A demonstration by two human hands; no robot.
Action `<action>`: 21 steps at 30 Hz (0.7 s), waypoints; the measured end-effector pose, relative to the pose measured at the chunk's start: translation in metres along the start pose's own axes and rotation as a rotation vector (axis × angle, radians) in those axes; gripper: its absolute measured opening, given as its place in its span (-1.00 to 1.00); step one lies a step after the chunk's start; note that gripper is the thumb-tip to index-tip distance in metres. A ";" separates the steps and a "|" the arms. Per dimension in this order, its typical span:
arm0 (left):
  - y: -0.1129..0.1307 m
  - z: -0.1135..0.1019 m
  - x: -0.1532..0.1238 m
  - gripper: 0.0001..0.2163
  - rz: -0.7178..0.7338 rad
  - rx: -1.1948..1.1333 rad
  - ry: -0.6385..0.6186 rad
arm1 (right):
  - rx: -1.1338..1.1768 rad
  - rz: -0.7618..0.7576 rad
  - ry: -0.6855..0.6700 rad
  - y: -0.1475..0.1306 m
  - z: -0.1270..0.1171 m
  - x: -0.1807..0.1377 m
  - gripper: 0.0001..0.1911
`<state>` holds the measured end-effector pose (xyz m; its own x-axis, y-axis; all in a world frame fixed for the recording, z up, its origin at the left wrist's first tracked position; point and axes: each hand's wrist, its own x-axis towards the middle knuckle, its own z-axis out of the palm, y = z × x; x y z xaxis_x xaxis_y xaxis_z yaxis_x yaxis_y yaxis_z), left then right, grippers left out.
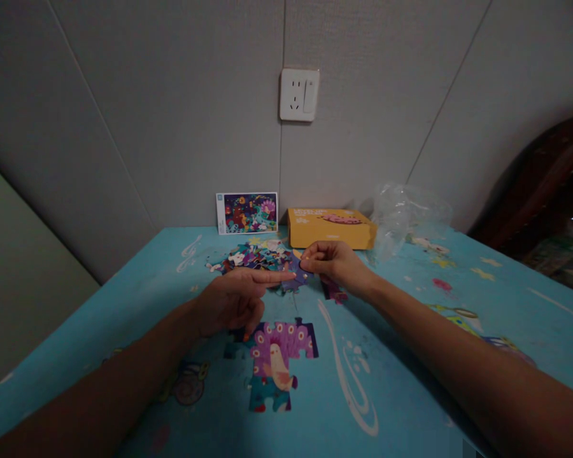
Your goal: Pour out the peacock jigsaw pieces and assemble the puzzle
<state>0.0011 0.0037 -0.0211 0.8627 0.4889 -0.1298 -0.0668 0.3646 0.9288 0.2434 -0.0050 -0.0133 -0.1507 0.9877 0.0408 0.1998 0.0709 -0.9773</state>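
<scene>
Right hand [337, 262]'s got a piece [306, 268] pinched by the pile [253, 256]; left hand [233, 300]'s pointing, can't tell if it's gripping anything.

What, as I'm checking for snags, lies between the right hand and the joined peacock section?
The left hand, index finger extended, partly crosses the way from the right hand to the joined peacock section. A purple puzzle piece shows by that finger.

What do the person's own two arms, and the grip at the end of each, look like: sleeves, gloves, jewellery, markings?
The left forearm and right forearm are uncovered, with no sleeve in view, and narrow toward the wrists. The left grip and right grip are ungloved human ones with slender fingers. No watch, bracelet or ring shows.
</scene>
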 end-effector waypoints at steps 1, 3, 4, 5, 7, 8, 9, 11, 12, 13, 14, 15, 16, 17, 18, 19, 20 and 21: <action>0.000 0.000 0.000 -0.35 -0.001 0.001 0.004 | -0.021 -0.007 0.048 0.002 -0.003 0.002 -0.64; 0.001 0.000 0.000 -0.35 -0.011 0.005 0.008 | -0.097 -0.024 0.153 0.007 -0.012 0.007 -0.67; 0.001 0.000 0.001 -0.35 -0.021 0.009 0.008 | -0.159 -0.036 0.199 0.010 -0.018 0.010 -0.70; 0.001 0.000 0.001 -0.35 -0.032 0.013 0.009 | -0.244 -0.041 0.221 0.014 -0.024 0.013 -0.75; 0.001 0.000 0.001 -0.34 -0.058 0.027 0.003 | -0.457 -0.028 0.244 0.022 -0.034 0.016 -0.82; 0.001 0.001 0.001 -0.34 -0.073 0.035 -0.002 | -0.547 -0.010 0.234 0.026 -0.038 0.018 -0.84; 0.001 0.001 0.002 -0.34 -0.085 0.043 -0.008 | -0.634 0.007 0.221 0.030 -0.041 0.018 -0.83; 0.002 0.001 0.002 -0.35 -0.099 0.052 -0.022 | -0.773 0.022 0.208 0.035 -0.044 0.020 -0.80; 0.002 0.001 0.002 -0.35 -0.102 0.052 -0.027 | -0.828 0.008 0.219 0.037 -0.044 0.020 -0.77; 0.002 0.001 0.002 -0.36 -0.105 0.049 -0.031 | -0.873 -0.015 0.239 0.037 -0.043 0.020 -0.74; 0.002 0.000 0.002 -0.36 -0.108 0.047 -0.034 | -0.908 -0.043 0.264 0.037 -0.043 0.020 -0.68; 0.001 0.000 0.002 -0.36 -0.108 0.044 -0.034 | -0.937 -0.068 0.283 0.036 -0.042 0.020 -0.63; 0.001 0.000 0.002 -0.36 -0.110 0.041 -0.033 | -0.964 -0.080 0.293 0.033 -0.042 0.019 -0.61; 0.001 -0.001 0.002 -0.35 -0.111 0.038 -0.033 | -0.993 -0.070 0.288 0.029 -0.042 0.017 -0.61; 0.001 -0.001 0.002 -0.35 -0.111 0.035 -0.033 | -1.023 -0.041 0.264 0.024 -0.042 0.015 -0.63; 0.000 -0.001 0.002 -0.35 -0.111 0.033 -0.034 | -1.055 -0.002 0.223 0.018 -0.041 0.012 -0.62; 0.000 -0.001 0.002 -0.35 -0.113 0.032 -0.035 | -1.088 0.050 0.164 0.012 -0.041 0.008 -0.60; 0.000 -0.001 0.002 -0.35 -0.117 0.034 -0.037 | -1.116 0.092 0.072 0.005 -0.041 0.003 -0.56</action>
<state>0.0027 0.0057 -0.0212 0.8817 0.4144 -0.2253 0.0518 0.3897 0.9195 0.2837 0.0041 -0.0100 -0.0414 0.9988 0.0253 0.9684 0.0463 -0.2451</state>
